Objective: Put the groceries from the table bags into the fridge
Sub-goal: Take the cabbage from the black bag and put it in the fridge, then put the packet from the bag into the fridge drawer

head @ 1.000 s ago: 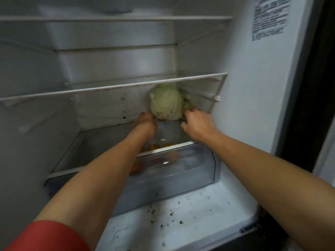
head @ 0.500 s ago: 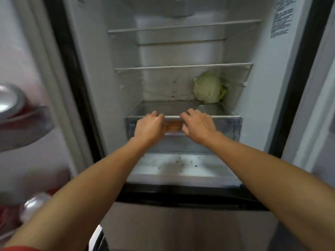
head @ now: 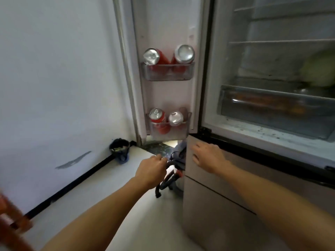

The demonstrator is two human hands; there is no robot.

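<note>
Both hands empty before the fridge (head: 213,78): left hand (head: 152,169) loosely curled, right hand (head: 208,158) spread. Cabbage (head: 319,69) sits inside, just above the crisper drawer (head: 272,105). Likely between items; next move calls for another grocery from the bags, unseen here.

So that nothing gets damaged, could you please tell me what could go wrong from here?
The white fridge door, holding red drink cans, stands wide open, so cold air may escape. The curved black hose lies on the floor beside the fridge and could trip the person.
</note>
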